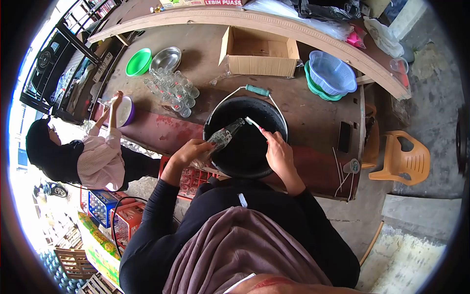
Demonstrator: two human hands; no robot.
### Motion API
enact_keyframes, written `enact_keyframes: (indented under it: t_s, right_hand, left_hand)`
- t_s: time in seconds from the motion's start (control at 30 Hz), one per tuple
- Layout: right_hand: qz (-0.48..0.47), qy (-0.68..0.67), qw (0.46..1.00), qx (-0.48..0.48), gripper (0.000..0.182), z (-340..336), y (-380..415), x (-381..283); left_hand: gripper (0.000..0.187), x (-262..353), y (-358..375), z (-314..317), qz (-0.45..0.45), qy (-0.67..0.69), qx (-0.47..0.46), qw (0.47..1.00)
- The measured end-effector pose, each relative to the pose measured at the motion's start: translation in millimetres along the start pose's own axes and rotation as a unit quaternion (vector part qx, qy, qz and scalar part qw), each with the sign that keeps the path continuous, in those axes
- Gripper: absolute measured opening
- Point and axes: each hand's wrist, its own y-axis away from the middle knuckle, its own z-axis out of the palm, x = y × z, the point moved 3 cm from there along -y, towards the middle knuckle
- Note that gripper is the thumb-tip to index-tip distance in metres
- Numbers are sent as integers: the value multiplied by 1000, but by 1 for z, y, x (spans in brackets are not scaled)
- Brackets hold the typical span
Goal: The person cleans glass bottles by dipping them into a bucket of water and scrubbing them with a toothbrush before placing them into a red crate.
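Observation:
My left hand (192,149) grips a clear glass bottle (225,134) by its base, tilted over a black bucket (215,161) with the neck pointing up and right. My right hand (277,149) holds a thin white brush (255,123) whose tip sits at the bottle's mouth. The bucket stands at the near edge of a worn red-brown table (313,112); its wire handle with a green grip (257,90) lies back over the far rim.
Several clear bottles (171,90) lie on the table beside a green bowl (138,61) and a metal bowl (166,59). An open cardboard box (258,50) and stacked baskets (332,73) sit behind. Another person (100,159) works at left; crates (105,206) below; orange chair (401,159) at right.

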Motion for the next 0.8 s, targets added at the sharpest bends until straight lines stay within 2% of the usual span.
enact_keyframes:
  t_s: [0.03,0.1,0.13,0.17,0.2,0.27,0.3,0.37,0.4,0.5,0.6,0.63,0.7,0.77,0.8]
  right_hand:
    - [1,0,1000,1,35,-1,1,-4]
    - [-81,-79,993,37,36,-1,8,-26]
    - [-106,-85,991,12,39,3,12,-31]
    - [-93,-80,992,-14,40,9,12,-31]
    - [-70,-55,996,-16,41,12,9,-27]
    - [-11,18,999,-25,42,19,-2,-9]
    - [-1,69,996,-49,41,24,-6,1]
    - [20,112,990,-88,52,47,-8,22]
    - [21,111,990,-89,52,44,-7,18]
    - [27,56,996,-60,49,24,1,-9]
    - [-64,-111,992,-13,44,7,15,-39]
    - [-87,-126,988,-16,45,13,19,-39]
    - [-67,-95,993,-31,43,20,20,-30]
    - [51,23,995,-77,43,29,9,-4]
    - [63,33,994,-79,42,24,6,-2]
  left_hand:
    - [36,-4,-1,-1,2,14,7,1000]
    - [34,-11,-1,-2,1,25,13,1000]
    - [39,-12,-2,-4,4,-51,56,997]
    - [43,-11,-2,-5,8,-127,99,987]
    - [43,-4,1,-2,9,-129,98,987]
    - [46,24,17,7,24,-368,186,911]
    - [46,32,22,13,24,-368,185,911]
    - [45,45,30,21,16,-439,228,869]
    - [45,46,29,24,15,-439,227,869]
    - [46,49,28,28,46,-470,261,842]
    - [48,43,18,30,77,-493,260,827]
    - [47,44,16,32,85,-504,267,817]
    - [46,45,15,33,96,-517,271,806]
    - [42,45,17,36,145,-531,281,786]
    - [42,42,17,37,147,-531,278,787]
